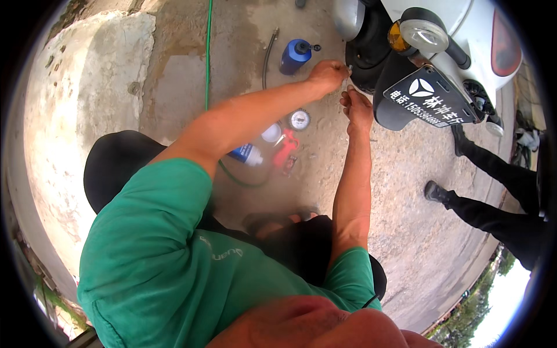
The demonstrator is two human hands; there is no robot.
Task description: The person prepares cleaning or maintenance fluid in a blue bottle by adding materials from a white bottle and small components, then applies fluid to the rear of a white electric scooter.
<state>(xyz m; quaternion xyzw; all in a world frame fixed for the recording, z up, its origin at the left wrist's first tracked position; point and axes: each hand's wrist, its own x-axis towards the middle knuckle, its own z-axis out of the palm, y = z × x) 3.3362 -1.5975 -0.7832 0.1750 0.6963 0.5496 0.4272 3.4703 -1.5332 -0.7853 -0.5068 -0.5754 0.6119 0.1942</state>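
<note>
My left hand (329, 76) reaches to the rear wheel of a white scooter. Its fingertips are pinched on a small thing beside the black tire (361, 78); that thing is too small to name. Just below it, my right hand (357, 109) is held with its fingers curled in near the same spot; whatever they hold, if anything, cannot be made out. A black mudguard (397, 113) with a printed plate (426, 95) hangs right of my right hand. Behind my left hand stands a blue can (296, 57) with a black nozzle.
Below my left forearm lie a round pressure gauge (299, 119), a red tool (285, 148) and a blue-and-white bottle (248, 154). A short black hose (267, 58) and a green hose (208, 55) lie on the concrete. At right, another person's legs (487, 209) stand near the scooter (477, 40).
</note>
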